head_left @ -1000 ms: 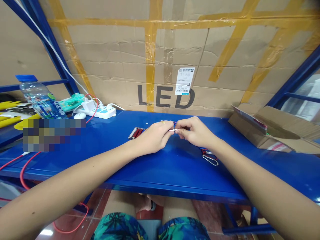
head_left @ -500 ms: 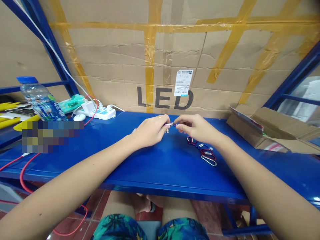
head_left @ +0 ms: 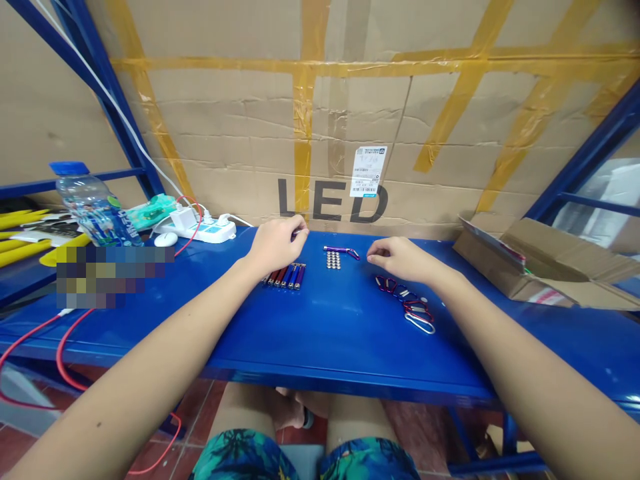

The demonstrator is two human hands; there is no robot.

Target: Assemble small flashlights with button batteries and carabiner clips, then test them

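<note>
Blue tabletop spreading across view, taped cardboard standing behind, open carton sitting at right, bottle and power strip resting at left. Left hand hovering near row of tubes, fingers curling (cannot tell whether pinching anything). Right hand hovering near carabiners, fingers bending, grip unclear too. Purple tube lying between hands, apart from both, beside silver discs.

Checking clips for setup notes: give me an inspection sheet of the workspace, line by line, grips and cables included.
Surface: blue table.
Job's things: purple tube just behind silver discs; row of tubes; carabiners.
Clutter: bottle, power strip, open box.
Grips: left grip near the row of tubes, contents unclear; right grip beside the purple tube, nothing seen in it.
Cables: red cable looping at the left.
Surroundings: taped cardboard printed LED.
</note>
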